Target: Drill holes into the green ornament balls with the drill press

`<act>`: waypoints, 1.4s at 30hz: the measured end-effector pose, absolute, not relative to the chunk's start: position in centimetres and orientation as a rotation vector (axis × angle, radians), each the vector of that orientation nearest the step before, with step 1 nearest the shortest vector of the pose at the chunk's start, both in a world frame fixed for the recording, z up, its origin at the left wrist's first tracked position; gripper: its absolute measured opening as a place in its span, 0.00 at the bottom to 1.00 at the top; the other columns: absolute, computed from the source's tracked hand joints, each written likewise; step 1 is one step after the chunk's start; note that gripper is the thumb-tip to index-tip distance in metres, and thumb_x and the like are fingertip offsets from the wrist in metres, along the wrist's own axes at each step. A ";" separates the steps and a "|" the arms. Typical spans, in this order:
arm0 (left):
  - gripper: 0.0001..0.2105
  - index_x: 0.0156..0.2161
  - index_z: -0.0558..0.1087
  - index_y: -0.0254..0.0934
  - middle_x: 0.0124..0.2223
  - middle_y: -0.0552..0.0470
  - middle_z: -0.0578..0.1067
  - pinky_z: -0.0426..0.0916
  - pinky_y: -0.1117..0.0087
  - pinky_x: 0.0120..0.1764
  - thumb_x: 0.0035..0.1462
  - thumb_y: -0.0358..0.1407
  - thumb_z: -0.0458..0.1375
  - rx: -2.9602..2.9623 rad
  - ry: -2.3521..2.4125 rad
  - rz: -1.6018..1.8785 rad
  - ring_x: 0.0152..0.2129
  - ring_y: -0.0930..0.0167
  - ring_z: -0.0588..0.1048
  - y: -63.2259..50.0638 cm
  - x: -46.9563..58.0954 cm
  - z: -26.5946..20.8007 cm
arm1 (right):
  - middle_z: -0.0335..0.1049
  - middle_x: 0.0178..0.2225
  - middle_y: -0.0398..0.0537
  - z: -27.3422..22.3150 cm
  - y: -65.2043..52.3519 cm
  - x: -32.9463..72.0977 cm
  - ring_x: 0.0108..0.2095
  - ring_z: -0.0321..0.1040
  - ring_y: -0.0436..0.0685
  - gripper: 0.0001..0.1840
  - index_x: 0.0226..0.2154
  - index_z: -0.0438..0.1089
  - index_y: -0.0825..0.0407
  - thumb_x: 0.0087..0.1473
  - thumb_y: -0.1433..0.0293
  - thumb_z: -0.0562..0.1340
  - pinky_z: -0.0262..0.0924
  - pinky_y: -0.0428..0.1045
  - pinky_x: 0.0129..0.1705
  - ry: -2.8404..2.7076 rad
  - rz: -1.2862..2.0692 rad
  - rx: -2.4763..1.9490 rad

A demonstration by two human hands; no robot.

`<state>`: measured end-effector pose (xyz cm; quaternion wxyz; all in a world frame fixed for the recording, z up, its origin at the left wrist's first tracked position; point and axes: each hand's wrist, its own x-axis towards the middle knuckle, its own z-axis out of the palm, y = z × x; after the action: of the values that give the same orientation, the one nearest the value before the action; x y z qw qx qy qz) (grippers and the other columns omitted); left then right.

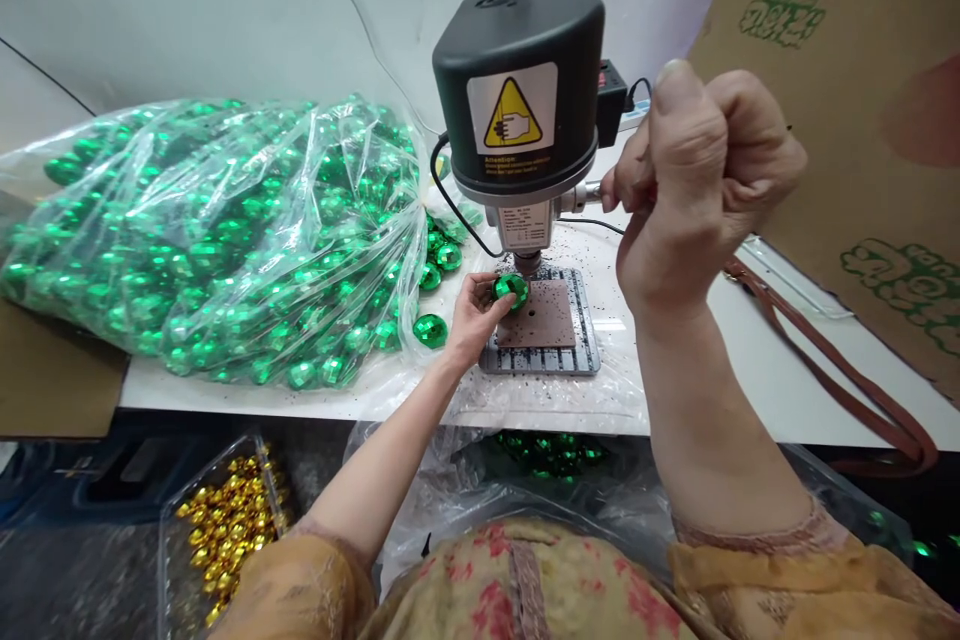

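My left hand [480, 313] pinches a shiny green faceted ball [511, 291] between thumb and fingers. The ball is just under the chuck of a small black drill press [517, 90], above a brown board [551, 310] with a dark hole in it. That board lies on the slotted grey metal base [586, 345], which is sprinkled with dark shavings. Raised at the machine's right side, my right hand [697, 160] is closed round the feed lever [592, 192]; most of the lever is hidden by the fingers. Whether the bit touches the ball I cannot tell.
A large clear plastic bag [225, 230] of green balls fills the table's left side, with loose green balls [430, 330] beside its mouth. Below left stands a clear bin of gold balls [229, 520]. To the right are a cardboard box [847, 160] and a brown strap [825, 360].
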<state>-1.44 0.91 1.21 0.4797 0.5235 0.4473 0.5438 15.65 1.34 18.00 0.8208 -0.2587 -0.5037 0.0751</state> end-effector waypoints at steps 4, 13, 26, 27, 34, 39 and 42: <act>0.26 0.42 0.67 0.39 0.39 0.52 0.76 0.71 0.67 0.43 0.46 0.49 0.74 1.303 1.062 1.334 0.38 0.70 0.76 1.2 -0.9 0.8 | 0.42 0.18 0.36 18.3 1.2 15.6 0.17 0.43 0.43 0.29 0.21 0.45 0.48 0.60 0.54 0.61 0.50 0.47 0.19 -1.067 0.179 -0.520; 0.28 0.50 0.72 0.38 0.50 0.44 0.77 0.69 0.57 0.57 0.48 0.49 0.73 1.527 1.027 1.247 0.50 0.61 0.76 1.1 -1.1 0.3 | 0.42 0.20 0.37 18.7 1.0 15.5 0.19 0.48 0.44 0.29 0.22 0.46 0.48 0.59 0.50 0.60 0.60 0.47 0.24 -1.068 0.267 -0.561; 0.26 0.53 0.70 0.39 0.53 0.43 0.75 0.67 0.55 0.60 0.53 0.45 0.70 1.755 0.987 1.222 0.54 0.60 0.73 0.6 -0.8 0.0 | 0.41 0.19 0.36 19.0 0.6 15.5 0.18 0.48 0.43 0.29 0.22 0.44 0.48 0.60 0.51 0.58 0.57 0.45 0.23 -1.106 0.217 -0.547; 0.26 0.53 0.70 0.39 0.54 0.43 0.74 0.67 0.55 0.60 0.53 0.45 0.70 1.778 0.990 1.214 0.54 0.60 0.73 0.5 -0.7 0.0 | 0.41 0.19 0.36 19.0 0.6 15.4 0.18 0.47 0.43 0.28 0.22 0.44 0.48 0.60 0.52 0.59 0.55 0.45 0.22 -1.105 0.198 -0.545; 0.28 0.56 0.67 0.39 0.53 0.44 0.74 0.70 0.57 0.56 0.55 0.45 0.69 1.732 1.008 1.153 0.51 0.62 0.74 0.0 -0.4 -0.4 | 0.45 0.15 0.35 19.7 0.9 15.5 0.14 0.43 0.45 0.27 0.19 0.47 0.47 0.59 0.61 0.63 0.47 0.47 0.18 -1.064 0.282 -0.476; 0.26 0.55 0.68 0.40 0.53 0.44 0.75 0.69 0.57 0.57 0.56 0.47 0.68 1.674 1.026 1.159 0.51 0.62 0.75 -0.2 -0.3 -0.4 | 0.43 0.14 0.35 20.3 1.2 15.6 0.13 0.42 0.47 0.30 0.18 0.47 0.46 0.56 0.53 0.65 0.43 0.51 0.15 -1.090 0.314 -0.459; 0.27 0.54 0.68 0.40 0.50 0.45 0.76 0.71 0.58 0.54 0.55 0.49 0.69 1.627 1.033 1.199 0.49 0.63 0.76 -0.3 -0.1 -0.5 | 0.44 0.13 0.34 19.8 1.0 15.6 0.13 0.42 0.46 0.29 0.18 0.48 0.47 0.56 0.57 0.66 0.43 0.50 0.16 -1.084 0.316 -0.422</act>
<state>-0.08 -0.30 -0.48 0.4223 0.6498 0.4124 0.4789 15.60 1.01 19.75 0.8237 -0.1984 -0.5099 0.1487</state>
